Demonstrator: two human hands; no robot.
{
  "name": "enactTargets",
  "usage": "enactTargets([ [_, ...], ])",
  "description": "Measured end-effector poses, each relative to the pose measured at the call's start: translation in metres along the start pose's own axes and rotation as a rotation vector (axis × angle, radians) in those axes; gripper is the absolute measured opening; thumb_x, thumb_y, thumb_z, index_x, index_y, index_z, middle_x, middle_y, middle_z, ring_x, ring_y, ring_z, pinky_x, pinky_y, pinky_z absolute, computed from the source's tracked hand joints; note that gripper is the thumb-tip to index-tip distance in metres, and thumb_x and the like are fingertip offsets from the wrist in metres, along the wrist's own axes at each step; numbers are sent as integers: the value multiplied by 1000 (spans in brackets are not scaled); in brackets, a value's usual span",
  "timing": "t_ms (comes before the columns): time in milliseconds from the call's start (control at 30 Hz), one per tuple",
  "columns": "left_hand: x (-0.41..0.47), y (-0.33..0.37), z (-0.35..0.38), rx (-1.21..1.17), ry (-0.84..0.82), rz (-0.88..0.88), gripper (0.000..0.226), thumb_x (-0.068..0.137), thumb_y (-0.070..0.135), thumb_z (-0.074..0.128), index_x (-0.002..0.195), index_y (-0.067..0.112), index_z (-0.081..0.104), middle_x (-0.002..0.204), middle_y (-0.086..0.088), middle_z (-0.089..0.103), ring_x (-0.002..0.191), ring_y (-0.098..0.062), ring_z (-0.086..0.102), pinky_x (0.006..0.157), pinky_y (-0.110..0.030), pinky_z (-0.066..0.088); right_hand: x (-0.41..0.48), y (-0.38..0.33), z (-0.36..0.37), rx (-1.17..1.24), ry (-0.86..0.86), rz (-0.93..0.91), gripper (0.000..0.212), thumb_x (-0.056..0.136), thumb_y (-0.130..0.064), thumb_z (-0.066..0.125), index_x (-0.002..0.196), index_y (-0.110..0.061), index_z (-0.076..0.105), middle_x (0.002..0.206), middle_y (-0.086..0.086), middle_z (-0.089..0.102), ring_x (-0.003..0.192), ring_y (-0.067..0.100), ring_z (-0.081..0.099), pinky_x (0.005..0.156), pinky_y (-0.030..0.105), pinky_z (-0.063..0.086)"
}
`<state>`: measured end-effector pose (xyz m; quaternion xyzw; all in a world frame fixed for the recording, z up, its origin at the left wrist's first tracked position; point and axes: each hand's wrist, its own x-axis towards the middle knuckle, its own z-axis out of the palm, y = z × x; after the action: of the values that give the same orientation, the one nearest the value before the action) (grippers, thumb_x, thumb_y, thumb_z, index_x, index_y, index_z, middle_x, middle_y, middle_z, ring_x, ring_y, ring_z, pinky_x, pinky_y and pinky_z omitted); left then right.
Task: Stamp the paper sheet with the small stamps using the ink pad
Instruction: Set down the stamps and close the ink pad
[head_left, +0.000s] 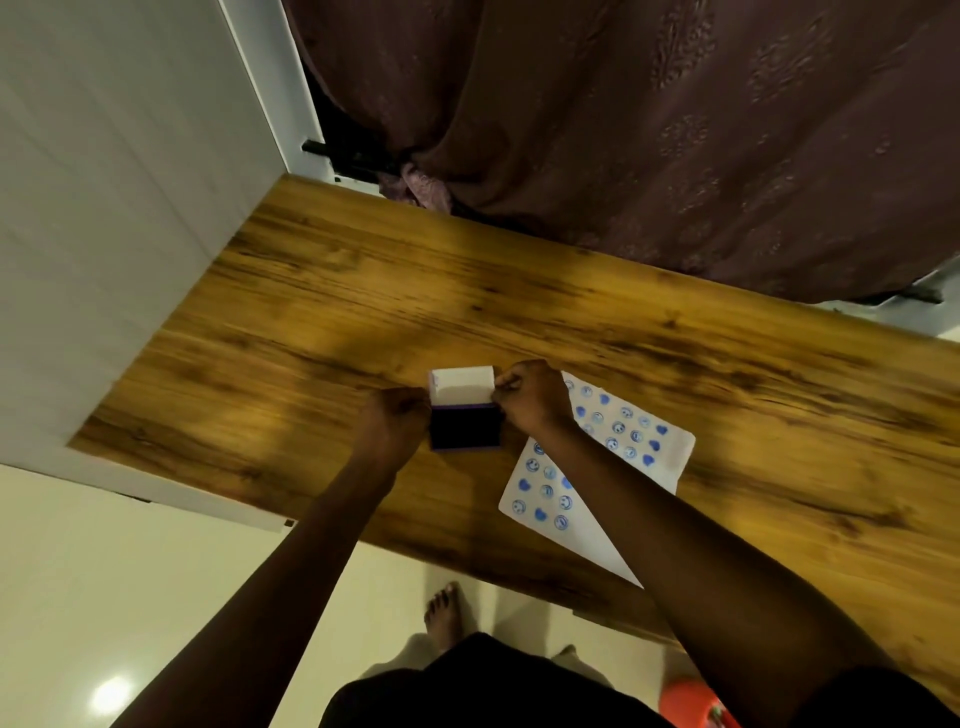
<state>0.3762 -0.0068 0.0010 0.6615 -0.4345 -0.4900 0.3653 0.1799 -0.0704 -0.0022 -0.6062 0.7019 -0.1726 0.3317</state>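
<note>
The ink pad (464, 427) lies on the wooden table, its dark blue pad showing and its white lid (462, 384) raised at the far side. My left hand (397, 422) pinches the pad's left edge. My right hand (535, 397) grips the lid's right edge with fingers closed. To the right lies the white paper sheet (670, 457), covered with several blue smiley and heart prints; my right forearm crosses over it. No small stamp is visible; whether one sits inside either hand I cannot tell.
The wooden table (363, 291) stands against a brown curtain (649, 130) at the back and a white wall panel (114, 208) on the left. Below the table edge are a bare foot (441, 613) on a cream floor and an orange object (693, 701).
</note>
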Motion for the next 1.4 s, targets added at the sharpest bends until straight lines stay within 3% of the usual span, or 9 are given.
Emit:
enactTargets([
  [100, -3, 0, 3, -48, 14, 9, 36, 76, 25, 61, 102, 14, 83, 95, -7, 82, 88, -23, 77, 74, -40, 59, -2, 2, 1, 54, 13, 16, 13, 84, -14, 79, 96, -18, 80, 107, 3, 79, 98, 25, 74, 90, 45, 61],
  [233, -5, -3, 5, -73, 22, 11, 37, 79, 27, 62, 107, 14, 81, 102, -6, 82, 97, -23, 78, 83, -46, 62, -3, 3, 0, 71, 27, 30, 13, 84, -15, 78, 96, -20, 79, 105, 0, 78, 98, 23, 73, 89, 44, 61],
  [400, -4, -8, 7, -60, 49, 10, 26, 95, 18, 63, 114, 13, 79, 108, -8, 81, 102, -27, 76, 88, -47, 62, -11, 6, -1, 41, 42, -19, 22, 86, -16, 74, 106, -23, 77, 107, -5, 80, 100, 15, 73, 81, 23, 49],
  [667, -8, -8, 9, -42, 59, 26, 29, 93, 9, 58, 113, 16, 79, 105, -3, 80, 99, -20, 76, 86, -43, 64, -21, 15, -6, 124, 10, -54, 22, 87, -10, 73, 106, -19, 81, 104, -2, 81, 94, 12, 74, 85, 24, 57],
  [767, -9, -12, 9, -55, 70, 43, 29, 95, 4, 58, 109, 15, 80, 106, -8, 80, 102, -26, 76, 92, -51, 63, -26, 19, -7, 186, -12, -35, 28, 83, -5, 72, 106, -18, 82, 101, 0, 82, 95, 13, 76, 84, 21, 58],
  [1000, -12, -16, 11, -61, 148, 11, 20, 86, 25, 64, 82, 32, 83, 84, -5, 81, 91, -34, 77, 83, -57, 61, -41, 22, -5, 353, -27, 47, 27, 87, -18, 58, 95, -28, 82, 102, -2, 82, 98, 18, 75, 95, 48, 60],
  [1167, -11, -20, 13, 34, 202, 17, 29, 94, 28, 65, 74, 11, 77, 71, -12, 77, 68, -26, 73, 61, -41, 55, -48, 22, -3, 244, 5, -13, 20, 88, -29, 74, 105, -22, 82, 107, -6, 81, 96, 2, 69, 98, 31, 57],
  [1300, -13, -19, 13, 153, 180, 95, 12, 92, 14, 72, 86, 11, 83, 78, -3, 78, 71, -12, 73, 63, -26, 51, -53, 23, -2, 235, 1, -11, 29, 85, -24, 81, 114, -18, 80, 115, -2, 79, 104, 7, 72, 86, 12, 49],
  [1400, -12, -19, 14, 210, 176, 84, 10, 86, 9, 76, 94, 9, 83, 86, -8, 79, 76, -18, 74, 65, -26, 53, -56, 21, 0, 220, 13, -10, 32, 85, -21, 82, 116, -17, 78, 117, 0, 78, 106, 9, 73, 87, 15, 51],
])
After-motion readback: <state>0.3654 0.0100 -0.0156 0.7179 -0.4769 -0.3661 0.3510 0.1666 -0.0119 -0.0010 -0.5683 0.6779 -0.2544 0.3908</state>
